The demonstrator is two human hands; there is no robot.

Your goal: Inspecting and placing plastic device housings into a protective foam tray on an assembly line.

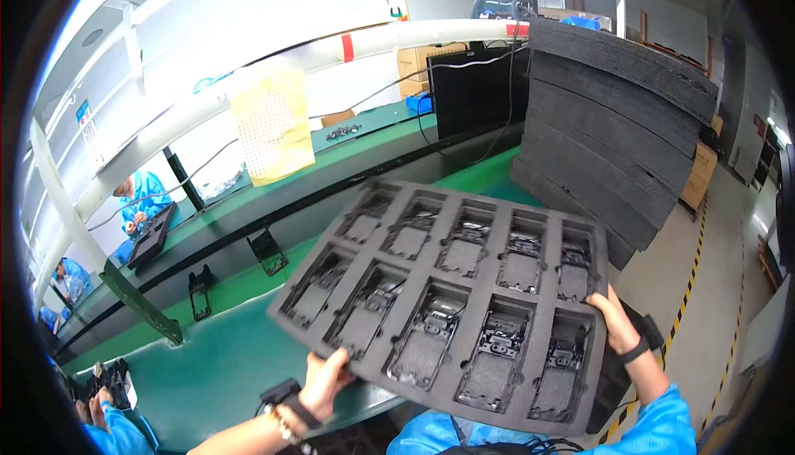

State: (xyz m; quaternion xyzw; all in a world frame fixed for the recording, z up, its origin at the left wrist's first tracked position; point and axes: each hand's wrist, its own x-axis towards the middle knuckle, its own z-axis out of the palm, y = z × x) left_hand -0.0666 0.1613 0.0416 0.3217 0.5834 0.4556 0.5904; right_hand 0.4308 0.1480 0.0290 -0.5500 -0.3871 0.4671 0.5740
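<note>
Scanning from the left, we saw white posts of an overhead frame, and past them a co-worker in a blue gown with hands at a dark flat piece. In the near left corner another person's blue sleeve lay beside a cluster of small dark parts. Before us stretched the bench, its top a smooth deep green; on a brighter green strip along it sat one black frame and, a little farther right, a second black frame. Above these a yellow printed sheet hung from a white rail.

The fingers of our left hand gripped the near edge of a grey foam tray. We had it tilted over the bench's near side, its two rows of five compartments each holding dark parts; whether its underside touched the bench we could not tell. Behind it stood a black monitor, then a tall stack of dark foam slabs. The fingers of our right hand clasped the tray's right edge. Farther right we saw a cardboard carton and a pale floor crossed by black-and-yellow striped tape.
</note>
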